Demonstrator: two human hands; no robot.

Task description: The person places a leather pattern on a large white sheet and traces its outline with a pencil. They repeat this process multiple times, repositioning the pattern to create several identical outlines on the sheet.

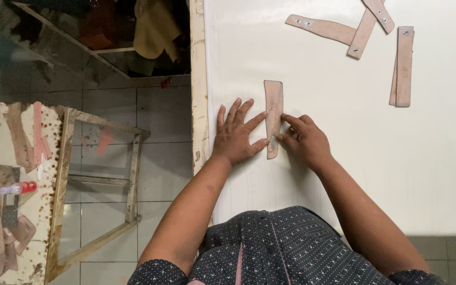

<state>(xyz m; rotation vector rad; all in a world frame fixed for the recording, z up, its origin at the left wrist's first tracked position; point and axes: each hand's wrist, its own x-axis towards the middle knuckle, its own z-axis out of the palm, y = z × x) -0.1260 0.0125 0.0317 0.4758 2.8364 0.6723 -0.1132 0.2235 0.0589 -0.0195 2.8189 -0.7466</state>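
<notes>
One white sheet covers the worktable; grey tiled floor to its left, with a stained side table carrying scraps and a small bottle. Five or so tan curved leather strips in all: one strip under the hands near the sheet's left edge, the others loose at the far end. Left hand spread flat, fingertips pressing the strip's edge. Right hand bunched, fingertips pinching the strip's lower end.

Both forearms are reaching up mid-frame — the left hand lying flat, fingers spread, the right hand curling fingertips down.
</notes>
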